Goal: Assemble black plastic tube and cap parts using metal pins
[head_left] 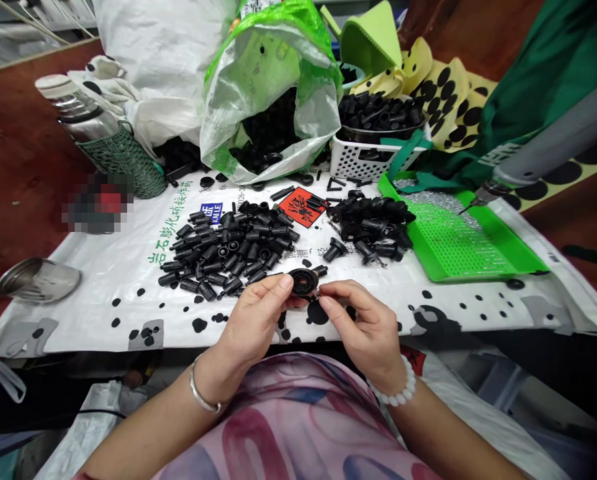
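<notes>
Black round part [304, 282] sits just below frame centre, at 6 o'clock; we see the left hand [251, 323] pinching its rim, thumb against fingers. Right hand [371, 328]: thumb and index nearly meet by its 4 o'clock edge; we can't tell what they grip. From it, black tubes [236, 235] at 10, green tray [521, 250] past 2.

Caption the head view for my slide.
Left hand holds a round black part; right hand at its edge, black pieces beyond.

Round part [303, 283] shown in black plastic, tray [425, 248] in glossy green plastic, cup [43, 280] in smooth shiny metal, tabletop [96, 297] covered by plastic sheeting
</notes>
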The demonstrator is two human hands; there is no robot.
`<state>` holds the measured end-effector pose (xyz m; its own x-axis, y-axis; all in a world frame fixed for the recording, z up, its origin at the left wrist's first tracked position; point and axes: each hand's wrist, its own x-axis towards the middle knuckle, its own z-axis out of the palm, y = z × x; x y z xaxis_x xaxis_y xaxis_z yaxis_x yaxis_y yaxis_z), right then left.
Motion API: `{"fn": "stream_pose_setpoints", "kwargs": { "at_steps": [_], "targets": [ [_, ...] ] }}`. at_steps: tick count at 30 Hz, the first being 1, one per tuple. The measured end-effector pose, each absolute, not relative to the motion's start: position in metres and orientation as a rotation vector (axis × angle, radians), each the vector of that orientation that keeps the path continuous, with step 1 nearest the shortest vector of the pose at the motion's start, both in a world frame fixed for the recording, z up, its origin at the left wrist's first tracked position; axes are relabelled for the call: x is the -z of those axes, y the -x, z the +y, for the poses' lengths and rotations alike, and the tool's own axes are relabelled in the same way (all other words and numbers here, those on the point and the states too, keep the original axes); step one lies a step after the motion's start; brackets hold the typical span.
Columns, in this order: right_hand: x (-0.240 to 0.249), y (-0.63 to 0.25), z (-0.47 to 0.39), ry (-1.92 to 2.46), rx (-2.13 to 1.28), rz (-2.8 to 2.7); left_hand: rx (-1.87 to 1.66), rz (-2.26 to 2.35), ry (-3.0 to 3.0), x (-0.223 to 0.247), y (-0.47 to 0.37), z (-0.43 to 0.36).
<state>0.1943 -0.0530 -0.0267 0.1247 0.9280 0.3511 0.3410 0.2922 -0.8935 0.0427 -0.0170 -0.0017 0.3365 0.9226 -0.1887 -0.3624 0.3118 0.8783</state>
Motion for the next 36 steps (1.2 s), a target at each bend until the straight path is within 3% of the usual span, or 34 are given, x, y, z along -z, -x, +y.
{"fn": "stream_pose_setpoints", "kwargs": {
  "at_steps": [12, 21, 36],
  "targets": [
    [0.030, -0.192, -0.050, 1.295, -0.798, -1.273, -0.977, 0.804, -0.991, 0.005, -0.045, -0.016],
    [0.026, -0.181, -0.045, 1.198, -0.912, -1.135, -1.107, 0.715, -0.768, -0.001, -0.056, -0.013],
    [0.020, -0.189, -0.042, 1.199, -0.774, -1.086, -1.077, 0.712, -0.801, 0.005, -0.041, -0.015]
  ]
}}
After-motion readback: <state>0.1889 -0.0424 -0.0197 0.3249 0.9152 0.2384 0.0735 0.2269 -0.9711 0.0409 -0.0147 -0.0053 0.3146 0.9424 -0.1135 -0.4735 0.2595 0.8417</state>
